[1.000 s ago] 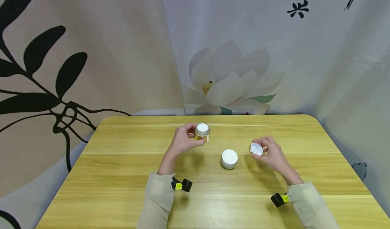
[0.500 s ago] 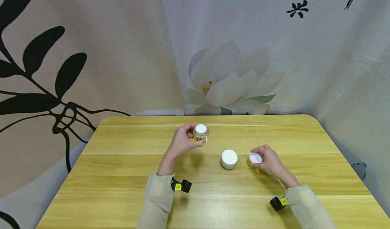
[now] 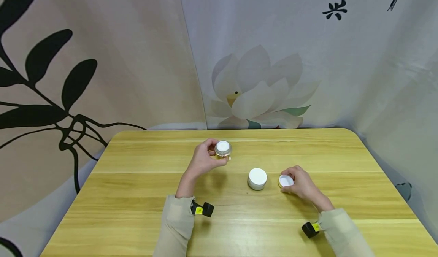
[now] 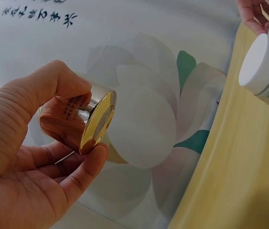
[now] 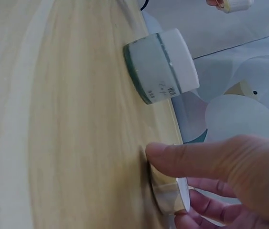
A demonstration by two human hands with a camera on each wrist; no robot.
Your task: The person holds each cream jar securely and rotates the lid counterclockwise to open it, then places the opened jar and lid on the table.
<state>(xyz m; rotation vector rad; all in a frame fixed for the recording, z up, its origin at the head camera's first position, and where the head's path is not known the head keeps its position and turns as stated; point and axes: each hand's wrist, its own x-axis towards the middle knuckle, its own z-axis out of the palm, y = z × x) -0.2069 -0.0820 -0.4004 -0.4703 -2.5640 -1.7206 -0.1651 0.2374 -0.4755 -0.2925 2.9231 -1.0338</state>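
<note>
In the head view my left hand [image 3: 201,161] holds a small gold cosmetic jar [image 3: 223,148] above the table, its white top facing up. The left wrist view shows thumb and fingers around the jar's amber body [image 4: 67,117], which bears small print. To the right, my right hand [image 3: 302,183] pinches a gold jar lid [image 3: 286,180] by its rim, white inside upward. Seen from the right wrist, the lid [image 5: 165,194] is right at the tabletop; whether it fully rests there I cannot tell. Between the hands stands a closed white-capped cream jar [image 3: 257,178], touched by neither.
The wooden table [image 3: 239,226] has its far edge against a printed curtain [image 3: 137,59] with leaves and a lotus. A dark wrist camera [image 3: 207,209] is strapped at the left cuff, and another wrist camera [image 3: 310,230] at the right cuff.
My right hand has lowered the lid toward the table and nearer the body, turning its white inside upward. My left hand, still holding the gold jar, has drifted slightly left.
</note>
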